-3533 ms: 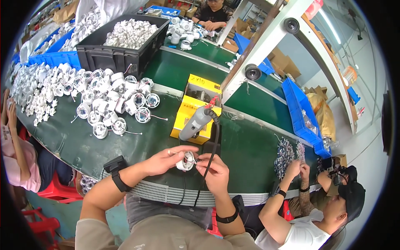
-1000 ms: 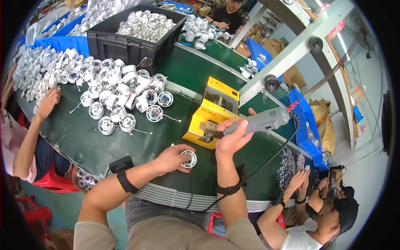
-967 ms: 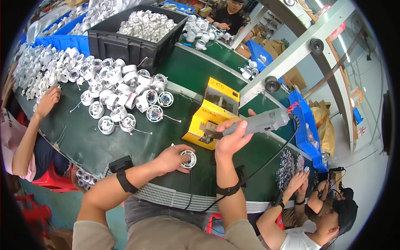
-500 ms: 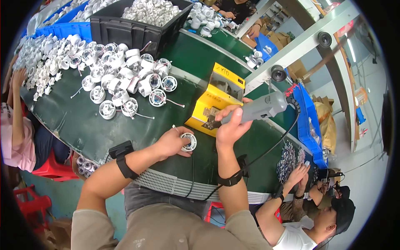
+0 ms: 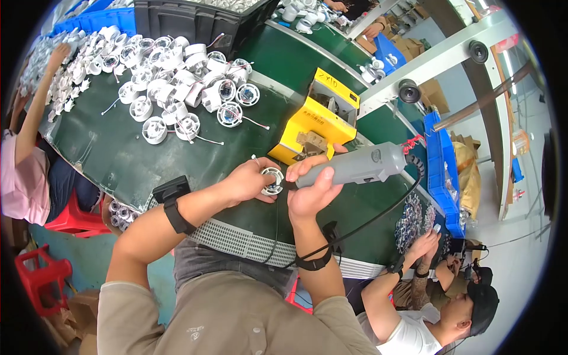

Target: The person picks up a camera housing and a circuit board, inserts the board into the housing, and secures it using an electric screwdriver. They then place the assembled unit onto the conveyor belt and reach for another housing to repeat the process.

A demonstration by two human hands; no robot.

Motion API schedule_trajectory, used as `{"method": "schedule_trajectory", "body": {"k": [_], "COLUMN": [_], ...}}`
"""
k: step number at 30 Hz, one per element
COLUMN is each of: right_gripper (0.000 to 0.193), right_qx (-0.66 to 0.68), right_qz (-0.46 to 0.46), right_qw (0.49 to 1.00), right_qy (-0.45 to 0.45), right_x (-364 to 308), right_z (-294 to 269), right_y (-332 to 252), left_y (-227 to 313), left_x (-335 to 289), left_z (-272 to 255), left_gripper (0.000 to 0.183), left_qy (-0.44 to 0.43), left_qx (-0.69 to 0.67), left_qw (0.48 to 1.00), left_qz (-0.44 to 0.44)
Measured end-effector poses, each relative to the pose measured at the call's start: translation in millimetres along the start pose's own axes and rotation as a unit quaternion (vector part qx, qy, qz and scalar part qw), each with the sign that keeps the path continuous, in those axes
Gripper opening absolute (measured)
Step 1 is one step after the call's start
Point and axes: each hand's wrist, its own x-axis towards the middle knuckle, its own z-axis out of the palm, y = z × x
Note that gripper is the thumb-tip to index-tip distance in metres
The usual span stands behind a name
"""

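Observation:
My left hand point(image 5: 251, 180) grips a round white plastic housing point(image 5: 273, 181) with an open ring face, held just above the green tabletop. Wrapped around a grey electric screwdriver point(image 5: 367, 164), my right hand point(image 5: 313, 183) points its front end left at the housing. The two hands are close together, and the screwdriver's tip is hidden by my fingers. A dark cable runs from the tool's rear down past my right wrist. Just beyond the hands stands a yellow screw feeder box point(image 5: 319, 118) with a metal piece on its front.
Many similar white housings with wires point(image 5: 177, 89) are heaped at the far left, before a black crate point(image 5: 183, 29). A white metal frame point(image 5: 438, 65) crosses the right side. Blue bins point(image 5: 441, 165) stand beyond it. Co-workers sit left and right; dark small parts point(image 5: 408, 225) lie at right.
My right hand has brought the screwdriver from the yellow box's front down and left, to the housing. The left hand still holds the housing. The view has shifted slightly.

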Motion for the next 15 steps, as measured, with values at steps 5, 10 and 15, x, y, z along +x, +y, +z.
{"method": "schedule_trajectory", "body": {"k": [5,10,15], "right_gripper": [0.048,0.048,0.050], "right_qx": [0.005,0.007,0.006], "right_qz": [-0.003,0.012,0.006], "right_qw": [1.000,1.000,0.999], "right_qy": [-0.005,-0.015,-0.041], "right_x": [1.5,-1.3,-2.4], "right_z": [-1.0,-0.1,-3.2], "right_y": [4.1,8.7,11.2], "left_y": [0.2,2.6,3.5], "left_x": [0.4,-1.3,-2.7], "left_z": [0.8,-0.7,-0.5], "left_gripper": [0.029,0.029,0.029], "left_qy": [0.000,-0.005,0.004], "left_qx": [0.007,0.021,0.021], "left_qw": [1.000,1.000,1.000], "left_qz": [0.001,0.010,0.012]}}
